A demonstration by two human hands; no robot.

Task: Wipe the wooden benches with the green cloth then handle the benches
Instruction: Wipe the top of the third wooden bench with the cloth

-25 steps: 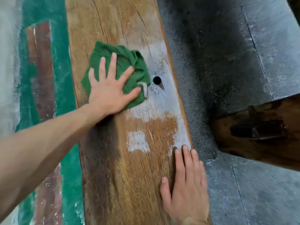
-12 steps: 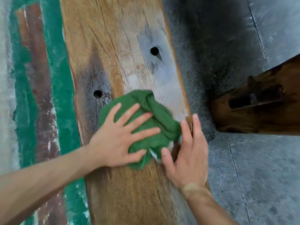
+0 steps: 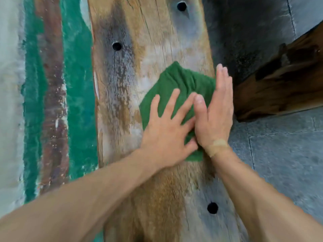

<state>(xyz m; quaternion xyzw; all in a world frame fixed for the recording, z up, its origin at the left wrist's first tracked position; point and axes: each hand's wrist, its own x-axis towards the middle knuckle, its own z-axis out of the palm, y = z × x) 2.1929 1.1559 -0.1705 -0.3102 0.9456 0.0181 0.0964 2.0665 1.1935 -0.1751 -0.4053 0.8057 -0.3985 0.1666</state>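
Grey stone-tile floor [image 3: 283,163] fills the right side, speckled, with thin dark joint lines; it darkens to a sooty, shadowed patch [image 3: 244,41] at far right centre. Along the left runs a painted surface: a broad green band [image 3: 78,84], worn and flecked with white, split by a rusty red-brown stripe [image 3: 52,84] that runs from far to near. At the leftmost edge lies a pale grey-white strip [image 3: 10,102], blurred, its material not clear.
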